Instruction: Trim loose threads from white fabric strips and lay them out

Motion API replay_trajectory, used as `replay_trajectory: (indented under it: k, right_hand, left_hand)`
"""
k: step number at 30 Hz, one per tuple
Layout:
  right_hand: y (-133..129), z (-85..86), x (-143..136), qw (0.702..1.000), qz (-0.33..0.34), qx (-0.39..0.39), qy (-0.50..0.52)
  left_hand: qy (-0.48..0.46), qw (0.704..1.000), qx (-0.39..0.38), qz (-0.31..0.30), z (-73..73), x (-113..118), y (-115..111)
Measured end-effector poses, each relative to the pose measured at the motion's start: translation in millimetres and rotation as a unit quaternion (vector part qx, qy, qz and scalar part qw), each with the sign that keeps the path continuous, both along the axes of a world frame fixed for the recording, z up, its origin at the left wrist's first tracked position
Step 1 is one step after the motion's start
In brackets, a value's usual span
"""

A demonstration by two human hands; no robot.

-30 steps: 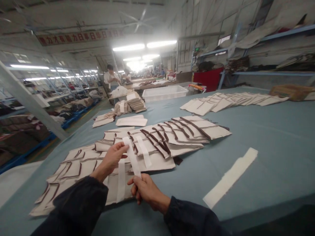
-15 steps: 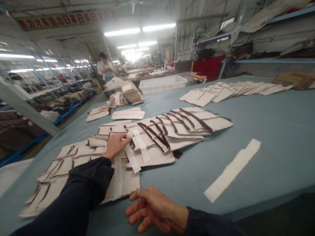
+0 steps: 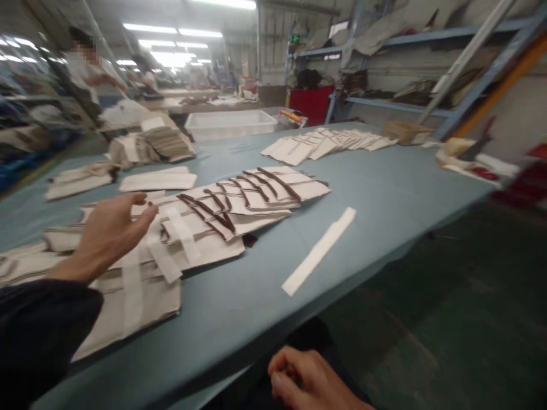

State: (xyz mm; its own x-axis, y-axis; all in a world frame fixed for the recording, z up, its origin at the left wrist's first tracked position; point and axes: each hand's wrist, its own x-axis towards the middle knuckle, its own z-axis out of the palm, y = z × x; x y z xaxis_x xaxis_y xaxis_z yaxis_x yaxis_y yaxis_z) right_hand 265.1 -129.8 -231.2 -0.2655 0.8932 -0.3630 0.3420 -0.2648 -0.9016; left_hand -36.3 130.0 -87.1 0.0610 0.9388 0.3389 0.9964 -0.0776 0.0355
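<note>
My left hand (image 3: 109,230) is over the cream fabric pieces, thumb and fingers apart with nothing between them. Just right of its fingertips, a white strip (image 3: 164,253) and a second white strip (image 3: 184,234) lie across the pieces. Another pale strip (image 3: 132,293) runs down the nearest fabric piece (image 3: 160,299). Overlapping cream pieces with dark brown edging (image 3: 260,193) fan out to the right. My right hand (image 3: 314,378) is low, in front of the table's near edge, its fingers curled in loosely; nothing shows in them.
A wide off-white strip (image 3: 320,250) lies alone on the blue-green tabletop (image 3: 384,188). Farther back are a flat pale stack (image 3: 158,179), bundled fabric (image 3: 166,142), a white plastic bin (image 3: 231,124) and another fanned row of pieces (image 3: 325,142). A person (image 3: 96,74) stands at far left.
My left hand has let go of the white strip and its fingers have parted. My right hand has moved off the table edge and curled. The view has turned right.
</note>
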Motion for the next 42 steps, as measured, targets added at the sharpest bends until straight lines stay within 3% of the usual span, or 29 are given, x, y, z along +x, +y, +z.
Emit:
replay_trajectory:
  k: [2,5,8,11,16,22,24,27,30,33,42]
  right_hand:
    - [-0.3,3.8,27.5,0.987,-0.051,0.098,-0.117]
    - [14.5,8.6,57.9,0.947,-0.102,0.197,-0.234]
    - [41.0,15.7,67.0,0.904,-0.1,0.238,-0.341]
    - [67.3,23.4,58.7,0.883,-0.052,0.243,-0.398]
    - [92.0,25.3,42.7,0.885,0.014,0.209,-0.416]
    - [104.1,14.0,59.9,0.919,-0.021,0.19,-0.344]
    - [106.5,11.1,68.9,0.951,-0.073,0.154,-0.259]
    - [105.9,10.4,74.1,0.989,-0.116,0.076,-0.055]
    - [99.0,13.8,67.3,0.99,-0.109,0.017,0.092]
    - [90.0,17.3,56.0,0.983,-0.105,-0.017,0.147]
    - [81.1,8.2,44.0,0.978,-0.116,-0.028,0.173]
  left_hand:
    - [-0.144,0.984,-0.033,-0.101,-15.2,35.6,-26.7]
    - [-0.273,0.919,-0.182,-0.22,-55.8,93.1,-71.0]
    - [-0.303,0.888,-0.25,-0.24,-99.2,137.6,-99.4]
    - [-0.339,0.886,-0.251,-0.191,-123.2,157.9,-108.6]
    - [-0.378,0.867,-0.276,-0.169,-125.0,158.6,-121.6]
    - [-0.43,0.834,-0.31,-0.155,-125.0,161.6,-140.9]
    - [-0.47,0.808,-0.33,-0.133,-126.4,166.9,-142.3]
    - [-0.526,0.761,-0.364,-0.111,-127.2,174.8,-142.8]
    - [-0.571,0.7,-0.413,-0.119,-125.9,179.6,-145.8]
    - [-0.605,0.655,-0.429,-0.143,-124.4,180.3,-152.1]
    - [-0.649,0.656,-0.358,-0.143,-134.1,178.5,-163.1]
